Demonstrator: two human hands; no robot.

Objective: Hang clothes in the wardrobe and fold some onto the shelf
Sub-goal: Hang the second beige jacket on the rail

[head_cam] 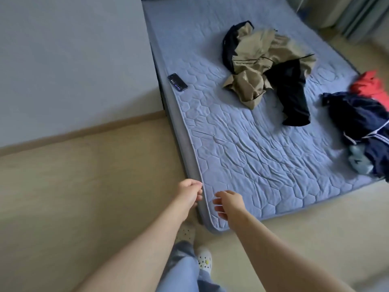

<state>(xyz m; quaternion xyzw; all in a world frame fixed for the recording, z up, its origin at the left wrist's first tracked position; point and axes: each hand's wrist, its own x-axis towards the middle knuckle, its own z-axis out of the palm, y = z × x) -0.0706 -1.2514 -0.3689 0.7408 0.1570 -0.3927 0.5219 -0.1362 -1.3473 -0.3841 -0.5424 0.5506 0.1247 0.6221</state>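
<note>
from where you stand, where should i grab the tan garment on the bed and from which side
Grip the tan garment at its bunched near-left lobe, coming from the bed's left side. That lobe lies free on the mattress, while the black garment overlaps its right part, so pulling there would likely drag both.

One head camera only — it looks forward and steeply down from standing height, near the corner of the bed (242, 144), over both forearms.

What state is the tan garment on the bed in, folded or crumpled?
Crumpled, not folded. The tan garment lies in a loose, wrinkled heap on the mattress, tangled with black clothing.
</note>
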